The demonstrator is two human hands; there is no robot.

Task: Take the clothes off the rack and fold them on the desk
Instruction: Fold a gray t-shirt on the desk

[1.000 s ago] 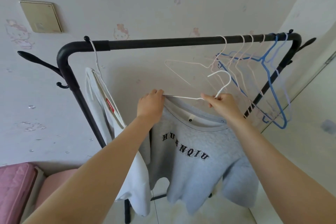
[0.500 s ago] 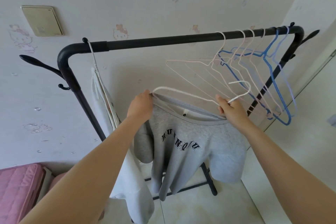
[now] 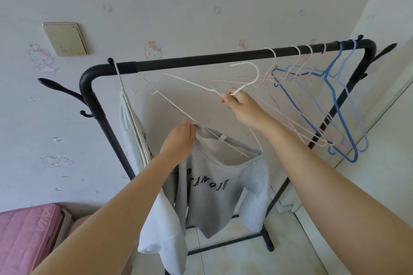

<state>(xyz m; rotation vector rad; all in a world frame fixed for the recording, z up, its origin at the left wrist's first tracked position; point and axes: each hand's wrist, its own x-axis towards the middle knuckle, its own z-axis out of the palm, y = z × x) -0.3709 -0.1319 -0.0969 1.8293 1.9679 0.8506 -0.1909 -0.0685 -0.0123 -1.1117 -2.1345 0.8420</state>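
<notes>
Two hands are working at the grey sweatshirt [image 3: 214, 187], which is hanging in front of the black rack [image 3: 201, 60], well below its top rail. The left hand [image 3: 180, 138] is gripping the cloth at the collar with curled fingers, while the right hand [image 3: 242, 108] is pinching the white hanger [image 3: 257, 73] just under its hook, the hanger tilting with one end clear above the collar and the other lying inside it. A white garment [image 3: 161, 225] is hanging at the rail's left end, touching the sweatshirt, and pink and blue hangers [image 3: 325, 75] are hanging bare at the right end.
</notes>
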